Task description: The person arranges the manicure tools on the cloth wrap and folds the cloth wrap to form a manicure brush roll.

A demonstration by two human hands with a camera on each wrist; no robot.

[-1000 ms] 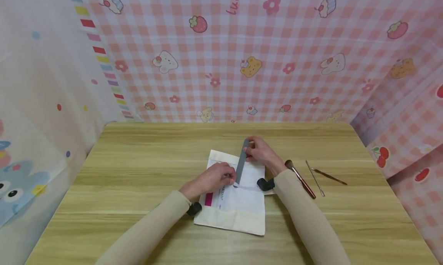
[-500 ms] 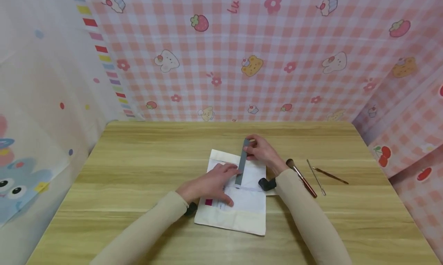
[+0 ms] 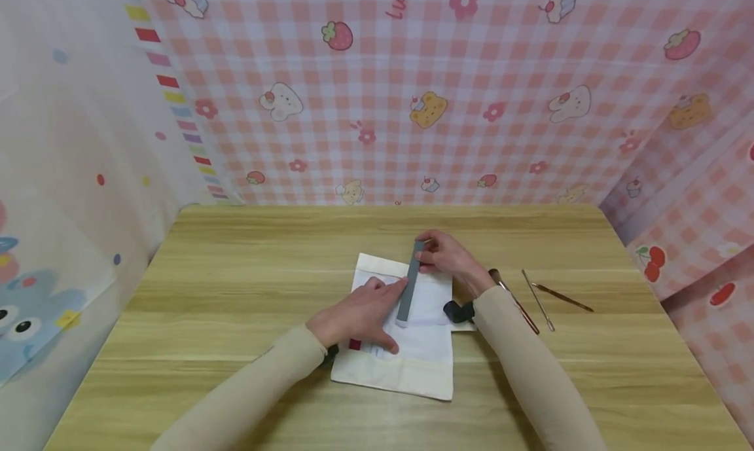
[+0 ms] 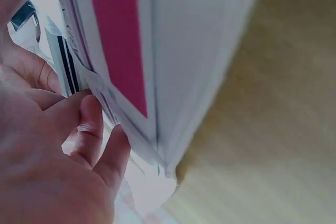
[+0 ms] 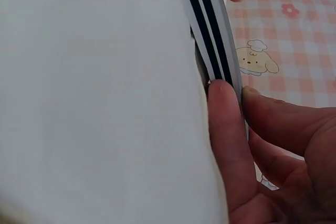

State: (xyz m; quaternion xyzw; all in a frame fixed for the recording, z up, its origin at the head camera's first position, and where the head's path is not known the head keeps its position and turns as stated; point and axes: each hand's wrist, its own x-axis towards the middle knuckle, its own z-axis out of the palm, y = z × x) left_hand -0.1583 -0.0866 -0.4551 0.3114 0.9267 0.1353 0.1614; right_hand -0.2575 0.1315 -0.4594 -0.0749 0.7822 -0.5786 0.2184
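A long flat grey strip like a nail file (image 3: 410,287), its edge banded black and white, lies slanted over a white cloth pouch (image 3: 391,378) with print and a pink block. My right hand (image 3: 450,253) pinches the strip's far end; in the right wrist view the thumb (image 5: 278,121) is on one side and a finger (image 5: 226,124) on the other. My left hand (image 3: 365,312) lies spread over the pouch's left half, index fingertip at the strip's side. In the left wrist view its other fingers (image 4: 113,153) are bent lightly against the pouch's folded edge.
Right of the pouch, partly behind the right sleeve, lies a fluffy makeup brush (image 3: 531,323). Beside it are a thin silver rod (image 3: 538,300) and a slim brown brush (image 3: 562,297). The wooden table (image 3: 224,294) ends at a pink checked curtain (image 3: 389,65).
My left hand has let go of the pouch's fold near the strip's lower end and spread out, index finger moving up beside the strip. The strip has slid slightly toward me, still pinched.
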